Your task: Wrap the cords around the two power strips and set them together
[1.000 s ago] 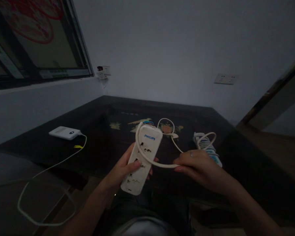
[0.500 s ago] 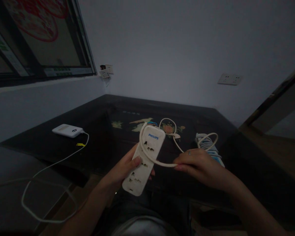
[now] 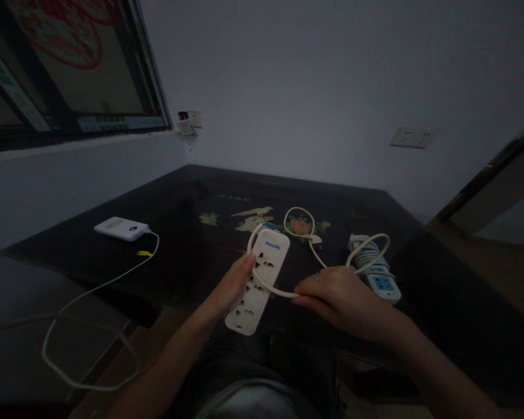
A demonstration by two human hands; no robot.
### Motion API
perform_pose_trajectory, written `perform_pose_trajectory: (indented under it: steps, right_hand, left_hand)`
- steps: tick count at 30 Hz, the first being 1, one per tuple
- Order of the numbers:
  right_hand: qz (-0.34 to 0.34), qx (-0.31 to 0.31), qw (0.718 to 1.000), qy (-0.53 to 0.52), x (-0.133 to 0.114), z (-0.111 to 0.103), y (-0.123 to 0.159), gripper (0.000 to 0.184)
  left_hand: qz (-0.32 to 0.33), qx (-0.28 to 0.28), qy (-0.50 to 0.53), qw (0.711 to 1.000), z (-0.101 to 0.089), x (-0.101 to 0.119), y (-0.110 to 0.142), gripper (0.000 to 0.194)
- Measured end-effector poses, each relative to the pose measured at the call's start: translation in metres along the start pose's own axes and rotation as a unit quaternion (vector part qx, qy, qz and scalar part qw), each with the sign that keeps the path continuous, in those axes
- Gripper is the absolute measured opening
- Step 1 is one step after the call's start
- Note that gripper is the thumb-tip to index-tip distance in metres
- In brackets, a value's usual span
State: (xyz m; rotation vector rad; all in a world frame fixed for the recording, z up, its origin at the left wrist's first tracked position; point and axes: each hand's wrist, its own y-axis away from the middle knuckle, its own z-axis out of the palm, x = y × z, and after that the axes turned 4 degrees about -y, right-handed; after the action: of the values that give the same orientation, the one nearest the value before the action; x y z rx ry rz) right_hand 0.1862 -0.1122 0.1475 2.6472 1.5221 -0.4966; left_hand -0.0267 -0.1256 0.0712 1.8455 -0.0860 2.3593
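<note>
A white power strip marked PHILIPS is tilted up over the table's front edge. My left hand is closed around its left side, the thumb near the cord and the other fingers mostly hidden behind the strip. The strip's white cord leaves the top end, bends down the left side and crosses the socket face. My right hand pinches that cord to the right of the strip. Beyond it the cord loops on the table and ends at a plug.
On the right lies a second power strip, blue and white, wrapped in its own cord. A white device with a cable sits on the dark table at left. Sockets are on the wall.
My right hand has moved left with the cord, closer to the strip. My left thumb has shifted up to the cord at the strip's edge. More of the blue and white strip shows.
</note>
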Motion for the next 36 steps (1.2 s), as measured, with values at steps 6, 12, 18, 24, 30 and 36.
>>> perform_pose_trajectory:
  steps: [6, 12, 18, 24, 30, 36]
  right_hand:
    - [-0.006, 0.067, 0.998, 0.007, 0.020, -0.012, 0.011, 0.036]
    - [-0.010, 0.150, 0.985, -0.090, 0.031, -0.041, 0.014, 0.041]
    - [-0.014, 0.196, 0.974, -0.113, 0.027, -0.049, 0.012, 0.037]
    - [0.006, 0.168, 0.981, -0.102, 0.037, -0.047, 0.021, 0.026]
    - [0.002, 0.171, 0.978, -0.116, 0.051, -0.048, 0.027, 0.024]
    - [-0.002, 0.182, 0.978, -0.097, 0.048, -0.043, 0.027, 0.020]
  left_hand:
    - [-0.040, -0.039, 0.061, 0.997, -0.004, -0.004, 0.000, 0.069]
    - [-0.050, -0.157, 0.182, 0.969, -0.008, -0.004, 0.001, 0.070]
    - [-0.057, -0.157, 0.183, 0.969, -0.004, -0.005, 0.001, 0.073]
    - [-0.054, -0.093, 0.132, 0.985, -0.004, -0.004, 0.003, 0.071]
    - [-0.027, -0.125, 0.137, 0.982, 0.002, -0.003, 0.004, 0.068]
    - [-0.045, -0.121, 0.142, 0.981, 0.001, -0.002, 0.002, 0.071]
